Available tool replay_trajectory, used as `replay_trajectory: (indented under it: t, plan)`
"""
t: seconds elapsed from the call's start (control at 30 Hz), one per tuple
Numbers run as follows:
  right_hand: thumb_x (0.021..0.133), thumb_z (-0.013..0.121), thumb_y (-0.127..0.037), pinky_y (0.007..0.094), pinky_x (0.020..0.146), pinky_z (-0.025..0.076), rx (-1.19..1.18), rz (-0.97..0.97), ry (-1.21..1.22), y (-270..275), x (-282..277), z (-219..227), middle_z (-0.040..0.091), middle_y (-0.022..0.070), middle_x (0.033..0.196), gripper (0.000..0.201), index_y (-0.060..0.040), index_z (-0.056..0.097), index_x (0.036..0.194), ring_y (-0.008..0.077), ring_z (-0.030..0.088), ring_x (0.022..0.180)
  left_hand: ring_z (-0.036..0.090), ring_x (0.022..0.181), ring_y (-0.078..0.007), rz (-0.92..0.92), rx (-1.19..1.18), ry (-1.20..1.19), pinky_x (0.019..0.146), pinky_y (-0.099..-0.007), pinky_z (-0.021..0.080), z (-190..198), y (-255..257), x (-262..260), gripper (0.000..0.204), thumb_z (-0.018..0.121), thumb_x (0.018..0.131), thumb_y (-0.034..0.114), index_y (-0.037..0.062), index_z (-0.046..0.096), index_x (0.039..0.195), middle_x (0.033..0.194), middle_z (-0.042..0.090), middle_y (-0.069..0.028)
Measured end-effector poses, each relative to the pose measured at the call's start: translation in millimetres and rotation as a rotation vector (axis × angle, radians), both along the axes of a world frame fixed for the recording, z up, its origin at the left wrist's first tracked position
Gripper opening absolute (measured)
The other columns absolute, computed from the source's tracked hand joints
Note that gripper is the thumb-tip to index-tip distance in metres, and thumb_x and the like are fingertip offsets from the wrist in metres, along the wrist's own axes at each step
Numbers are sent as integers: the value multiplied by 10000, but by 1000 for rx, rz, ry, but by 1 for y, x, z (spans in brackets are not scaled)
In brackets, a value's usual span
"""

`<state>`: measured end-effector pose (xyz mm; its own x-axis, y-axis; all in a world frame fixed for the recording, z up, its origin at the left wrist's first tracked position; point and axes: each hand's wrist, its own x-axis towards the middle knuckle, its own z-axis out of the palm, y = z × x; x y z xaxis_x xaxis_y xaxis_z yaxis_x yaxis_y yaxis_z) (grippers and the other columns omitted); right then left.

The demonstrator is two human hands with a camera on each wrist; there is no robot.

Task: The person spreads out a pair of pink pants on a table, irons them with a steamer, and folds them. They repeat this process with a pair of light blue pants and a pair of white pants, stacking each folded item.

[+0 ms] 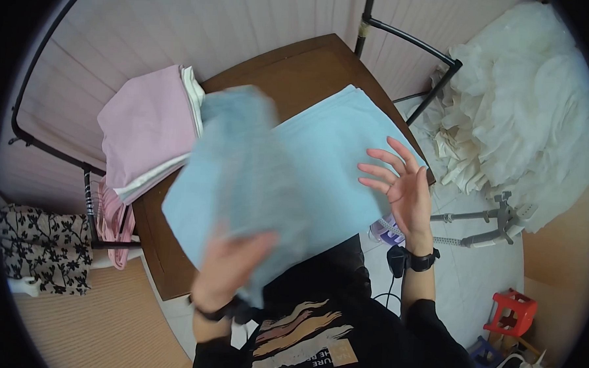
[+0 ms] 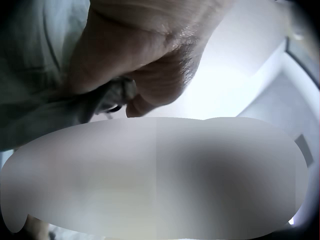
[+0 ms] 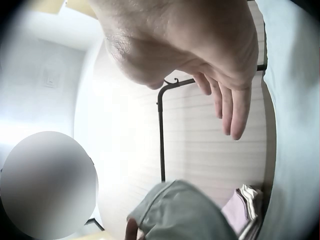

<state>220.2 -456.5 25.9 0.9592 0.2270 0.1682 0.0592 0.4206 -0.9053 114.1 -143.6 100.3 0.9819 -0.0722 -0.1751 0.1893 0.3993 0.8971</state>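
Note:
My left hand (image 1: 228,270) grips the near end of a grey-blue piece of fabric (image 1: 255,176), blurred by motion in the head view. The fabric hangs over a folded light blue cloth (image 1: 342,146) lying on the brown table (image 1: 299,69). Close up in the left wrist view, the thumb and fingers hold bunched grey-blue fabric (image 2: 35,75). My right hand (image 1: 409,195) is raised over the right side of the light blue cloth, its fingers spread and holding nothing. Fabric (image 3: 182,212) from the other hand shows low in the right wrist view.
A folded pink and white stack (image 1: 152,122) sits on the table's left. Black metal rack bars (image 1: 412,41) stand behind and at the left. White ruffled tulle (image 1: 515,95) fills the far right. Below are a grey jointed stand (image 1: 500,219) and a red plastic stool (image 1: 512,312).

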Motion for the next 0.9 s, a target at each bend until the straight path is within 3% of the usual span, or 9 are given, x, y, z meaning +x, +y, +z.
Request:
replay_trajectory:
  t: [0.1, 0.17, 0.2, 0.3, 0.43, 0.5, 0.63, 0.7, 0.9]
  plan:
    - [1098, 430, -540, 462, 1075, 504, 245, 44, 80, -8, 6, -9, 542, 225, 1429, 717, -18, 333, 1580, 334, 609, 1288, 377, 1521, -252, -478, 61, -141, 1228, -400, 325, -32, -73, 63, 924, 661, 959, -10, 63, 90, 1681, 1748, 167, -85]
    - [1069, 568, -432, 366, 1046, 481, -289, -359, 158, -14, 16, -34, 567, 174, 1385, 664, -42, 367, 1567, 231, 598, 1226, 305, 1556, -258, -569, 195, -173, 1255, -407, 253, -41, -66, 63, 892, 657, 966, 12, 69, 125, 1680, 1740, 201, -102]
    - [1069, 568, -432, 366, 1046, 481, -281, -375, 162, -17, 16, -42, 567, 174, 1385, 664, -42, 367, 1567, 231, 598, 1226, 234, 1591, -265, -637, 325, -203, 1281, -413, 181, -44, -59, 59, 861, 653, 974, 34, 74, 160, 1679, 1731, 235, -120]
    - [934, 756, -137, 309, 996, 465, -445, -491, 158, -23, 25, -51, 602, 93, 1251, 564, -55, 501, 1431, 169, 572, 1137, 281, 1574, -342, -528, 727, -300, 1276, -444, 207, -49, -22, 45, 677, 648, 985, 79, 69, 376, 1605, 1683, 328, -191]
    - [921, 752, -116, 314, 983, 476, -539, -502, 154, -27, 40, -43, 597, 85, 1230, 496, -44, 528, 1357, 167, 578, 1114, 315, 1552, -382, -323, 1209, -255, 1278, -492, 209, -55, 19, 26, 539, 658, 972, 81, 45, 535, 1496, 1651, 371, -215]
    - [902, 765, -101, 320, 952, 491, -257, -494, 68, -32, 53, -33, 610, 72, 1195, 468, -42, 539, 1307, 173, 585, 1088, 319, 1550, -382, -317, 1260, -248, 1278, -500, 208, -46, 34, 23, 527, 653, 971, 75, 48, 547, 1487, 1645, 386, -209]
    - [879, 768, -103, 324, 945, 488, -225, -537, 87, -56, 76, -10, 619, 66, 1115, 444, -31, 565, 1267, 169, 583, 1072, 338, 1542, -381, -259, 1260, -209, 1279, -512, 212, -43, 52, 30, 501, 647, 962, 65, 57, 579, 1459, 1624, 423, -202]
    - [861, 766, -122, 361, 969, 492, -926, -604, -63, -88, 92, -45, 653, 118, 1086, 407, -19, 601, 1218, 233, 624, 1083, 317, 1546, -402, -236, 1313, -193, 1273, -505, 233, -55, 62, 37, 507, 641, 962, 60, 83, 582, 1465, 1639, 396, -205]
    - [809, 846, -255, 450, 978, 498, -1332, -604, -279, -83, 93, -58, 638, 229, 1169, 540, -16, 631, 1242, 409, 618, 1114, 460, 1395, -440, -133, 1571, -268, 1151, -485, 395, -84, 61, 50, 400, 668, 928, 54, 74, 651, 1327, 1514, 496, -231]
